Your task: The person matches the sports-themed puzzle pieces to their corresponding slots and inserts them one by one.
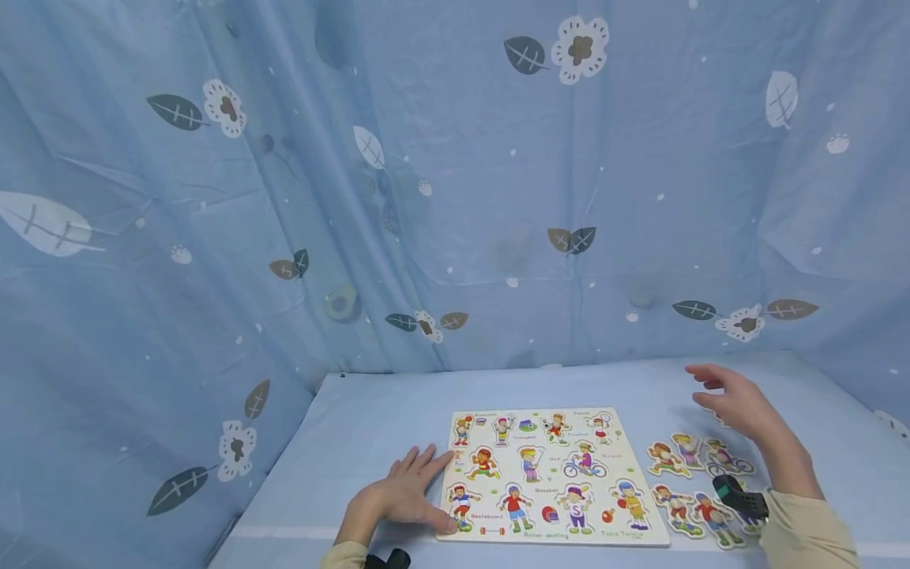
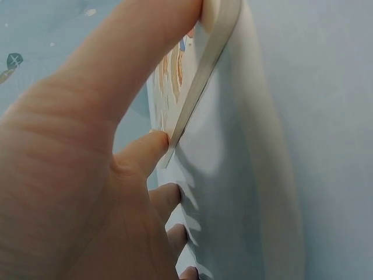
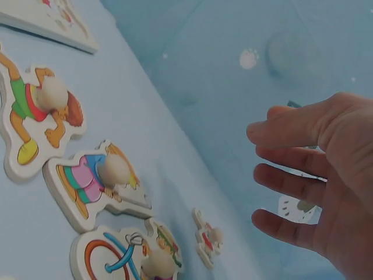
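Left hand (image 1: 405, 494), fingers spread, thumb on near left corner of puzzle board (image 1: 509, 470), index fingertip touching its left edge; other fingers beside board on table (image 1: 377, 403). Right hand (image 1: 739, 405) raised right of board, fingers slightly bent, nothing visible in grasp. Small piece (image 3: 208, 239) lies below right hand, not touching it, mostly hidden in head view. Runner piece (image 1: 667, 459), golfer piece (image 1: 687, 448) and bicycle piece (image 1: 725, 457) lie between right hand and person, just right of board. Round knobs stand on these three.
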Tool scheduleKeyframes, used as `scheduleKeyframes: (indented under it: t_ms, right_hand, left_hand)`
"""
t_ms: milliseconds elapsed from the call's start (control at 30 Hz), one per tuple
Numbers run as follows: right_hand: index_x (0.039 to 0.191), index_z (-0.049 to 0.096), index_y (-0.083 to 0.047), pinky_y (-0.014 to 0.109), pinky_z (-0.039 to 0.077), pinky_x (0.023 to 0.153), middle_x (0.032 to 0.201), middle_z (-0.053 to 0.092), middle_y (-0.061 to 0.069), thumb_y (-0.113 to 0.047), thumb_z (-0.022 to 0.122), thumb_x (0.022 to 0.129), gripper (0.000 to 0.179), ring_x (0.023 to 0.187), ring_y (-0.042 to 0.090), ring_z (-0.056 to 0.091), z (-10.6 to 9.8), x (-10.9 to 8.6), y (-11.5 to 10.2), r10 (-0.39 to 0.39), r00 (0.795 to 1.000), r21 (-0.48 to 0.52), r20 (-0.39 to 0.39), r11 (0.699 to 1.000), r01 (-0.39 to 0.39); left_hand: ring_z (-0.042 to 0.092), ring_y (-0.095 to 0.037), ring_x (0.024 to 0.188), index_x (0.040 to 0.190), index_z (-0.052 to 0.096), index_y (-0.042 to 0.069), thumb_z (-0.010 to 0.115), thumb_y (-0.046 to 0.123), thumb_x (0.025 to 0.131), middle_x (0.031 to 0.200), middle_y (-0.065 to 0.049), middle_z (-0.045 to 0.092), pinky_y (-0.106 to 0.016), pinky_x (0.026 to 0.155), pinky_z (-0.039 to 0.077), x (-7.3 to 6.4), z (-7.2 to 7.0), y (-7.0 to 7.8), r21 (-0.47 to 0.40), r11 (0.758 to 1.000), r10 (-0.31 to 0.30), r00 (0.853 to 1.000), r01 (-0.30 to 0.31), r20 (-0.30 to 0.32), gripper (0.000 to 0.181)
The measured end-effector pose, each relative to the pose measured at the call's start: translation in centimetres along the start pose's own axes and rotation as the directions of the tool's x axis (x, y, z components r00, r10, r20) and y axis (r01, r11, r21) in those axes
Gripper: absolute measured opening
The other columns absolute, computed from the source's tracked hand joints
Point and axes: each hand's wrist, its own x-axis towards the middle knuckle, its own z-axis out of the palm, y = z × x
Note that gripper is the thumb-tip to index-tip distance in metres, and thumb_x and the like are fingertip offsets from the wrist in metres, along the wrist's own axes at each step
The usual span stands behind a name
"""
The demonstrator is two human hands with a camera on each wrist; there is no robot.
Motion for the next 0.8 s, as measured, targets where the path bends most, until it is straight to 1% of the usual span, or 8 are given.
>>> scheduleKeyframes:
  t_ms: [167, 200, 300, 400, 467, 500, 667, 800]
  right_hand:
    - [0.142, 0.04, 0.009, 0.062, 0.052, 0.087, 0.136, 0.039, 0.04, -0.01, 0.06, 0.095, 0.055, 0.121, 0.057, 0.037, -0.2, -0.1, 1.1, 0.022, 1.0, 0.011, 0.015, 1.0, -0.023]
    - [0.142, 0.039, 0.01, 0.062, 0.052, 0.087, 0.136, 0.038, 0.04, -0.01, 0.06, 0.095, 0.055, 0.12, 0.058, 0.039, -0.2, -0.1, 1.3, 0.027, 0.999, 0.009, 0.019, 1.0, -0.027]
    - [0.143, 0.037, 0.01, 0.068, 0.047, 0.09, 0.137, 0.035, 0.042, -0.012, 0.059, 0.096, 0.057, 0.12, 0.059, 0.038, -0.5, -0.2, 1.9, 0.041, 0.999, 0.001, 0.024, 0.999, -0.042]
    - [0.144, 0.036, 0.011, 0.074, 0.039, 0.092, 0.138, 0.032, 0.043, -0.015, 0.059, 0.096, 0.059, 0.121, 0.061, 0.034, -0.6, -0.2, 2.5, 0.059, 0.998, -0.01, 0.023, 0.998, -0.059]
    - [0.143, 0.036, 0.011, 0.076, 0.034, 0.093, 0.139, 0.03, 0.043, -0.016, 0.059, 0.096, 0.059, 0.123, 0.063, 0.029, -0.6, -0.2, 3.0, 0.074, 0.997, -0.011, 0.026, 0.997, -0.073]
    - [0.143, 0.036, 0.011, 0.077, 0.034, 0.094, 0.14, 0.029, 0.044, -0.017, 0.058, 0.096, 0.058, 0.123, 0.063, 0.028, -0.6, -0.2, 3.2, 0.084, 0.996, -0.013, 0.03, 0.996, -0.083]
    - [0.138, 0.041, 0.013, 0.078, 0.03, 0.095, 0.138, 0.029, 0.046, -0.014, 0.057, 0.096, 0.053, 0.123, 0.066, 0.026, -0.2, 0.0, 4.3, 0.082, 0.996, -0.05, 0.046, 0.996, -0.08]
    - [0.138, 0.04, 0.014, 0.078, 0.028, 0.096, 0.137, 0.026, 0.048, -0.011, 0.056, 0.096, 0.051, 0.123, 0.067, 0.023, 0.1, 0.2, 4.8, 0.082, 0.996, -0.055, 0.046, 0.995, -0.08]
  left_hand:
    - [0.011, -0.041, 0.15, 0.155, 0.034, 0.028, 0.075, 0.077, 0.06, 0.163, -0.01, 0.023, -0.064, 0.119, 0.013, 0.1, 0.1, -0.3, -0.006, 1.0, 0.009, 1.0, -0.009, -0.004, 0.114]
    - [0.011, -0.04, 0.151, 0.155, 0.034, 0.029, 0.074, 0.078, 0.06, 0.164, -0.01, 0.022, -0.064, 0.119, 0.013, 0.2, 0.2, -0.4, -0.009, 1.0, 0.008, 1.0, -0.008, -0.005, 0.115]
    - [0.012, -0.04, 0.15, 0.155, 0.034, 0.029, 0.074, 0.078, 0.059, 0.163, -0.01, 0.023, -0.064, 0.119, 0.013, 0.4, 0.4, -0.7, -0.007, 1.0, 0.012, 1.0, -0.012, -0.01, 0.115]
    - [0.012, -0.04, 0.151, 0.155, 0.033, 0.03, 0.074, 0.078, 0.059, 0.163, -0.009, 0.023, -0.063, 0.119, 0.014, 0.3, 0.3, -0.5, -0.002, 1.0, 0.002, 1.0, -0.002, -0.005, 0.114]
    - [0.012, -0.04, 0.151, 0.155, 0.033, 0.029, 0.074, 0.077, 0.061, 0.163, -0.009, 0.023, -0.063, 0.119, 0.014, 0.1, 0.1, -0.1, 0.002, 1.0, 0.0, 1.0, 0.0, 0.0, 0.113]
    - [0.013, -0.04, 0.151, 0.155, 0.033, 0.03, 0.074, 0.077, 0.061, 0.163, -0.009, 0.023, -0.063, 0.119, 0.014, 0.0, 0.1, -0.1, 0.006, 1.0, 0.0, 1.0, 0.0, -0.001, 0.113]
    - [0.011, -0.039, 0.151, 0.155, 0.033, 0.03, 0.074, 0.077, 0.062, 0.164, -0.009, 0.022, -0.061, 0.12, 0.013, -0.1, -0.1, 0.0, 0.0, 1.0, -0.006, 1.0, 0.006, 0.008, 0.113]
    - [0.012, -0.039, 0.151, 0.155, 0.033, 0.028, 0.076, 0.072, 0.065, 0.164, -0.009, 0.022, -0.061, 0.12, 0.014, -0.4, -0.5, 0.5, 0.009, 1.0, -0.013, 1.0, 0.012, 0.019, 0.109]
